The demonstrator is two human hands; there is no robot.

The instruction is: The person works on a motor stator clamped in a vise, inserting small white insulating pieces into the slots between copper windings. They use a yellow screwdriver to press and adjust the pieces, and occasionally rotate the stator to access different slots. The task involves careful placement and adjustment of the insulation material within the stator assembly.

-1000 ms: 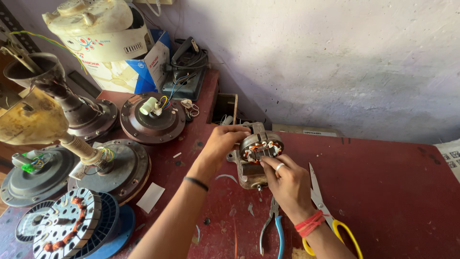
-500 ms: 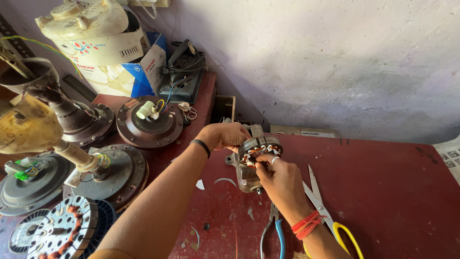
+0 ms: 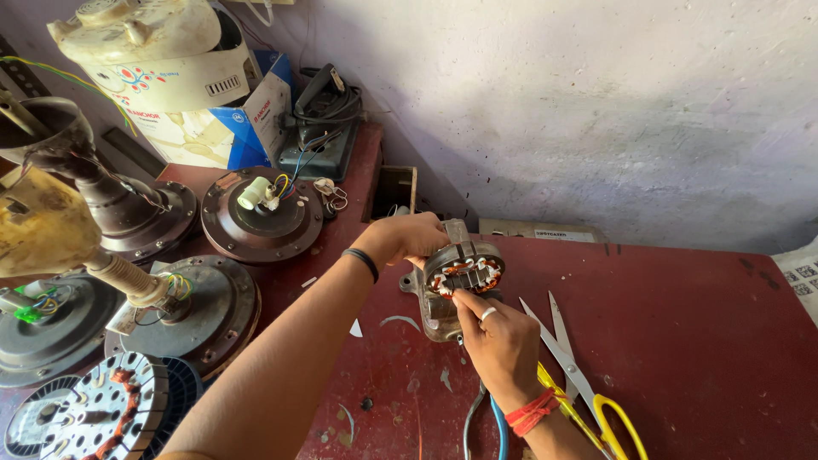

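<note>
A small motor stator (image 3: 464, 271) with copper-orange windings in a grey metal housing sits tilted on the dark red table (image 3: 682, 341). My left hand (image 3: 405, 238) grips its far left side. My right hand (image 3: 498, 336), with a ring and red threads at the wrist, pinches at the windings on its near edge with thumb and forefinger.
Yellow-handled scissors (image 3: 579, 379) lie open right of my right hand; blue-handled pliers (image 3: 481, 422) lie beneath it. Several ceiling fan motors (image 3: 260, 217) crowd the left side, with a wound stator (image 3: 94, 417) at bottom left. A cardboard box (image 3: 213, 119) and a wall stand behind.
The view has shifted slightly. My left hand stays on the stator's far side while my right hand's fingers have moved along the windings at the near edge.
</note>
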